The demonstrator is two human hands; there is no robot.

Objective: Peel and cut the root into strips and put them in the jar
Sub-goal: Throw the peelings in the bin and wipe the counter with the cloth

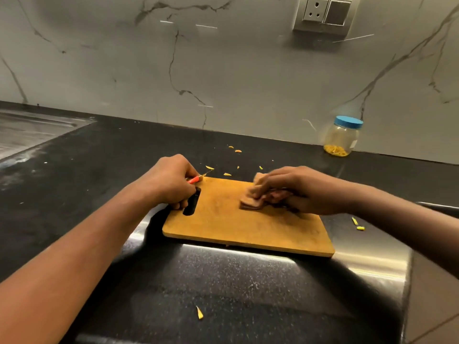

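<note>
right hand pinches the root slices under its fingers; left hand, clenched on the knife, is to their left.

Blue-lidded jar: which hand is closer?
Right. The right hand holds a cloth on the board, nearer the jar; the left hand grips the knife at the board's left end.
</note>
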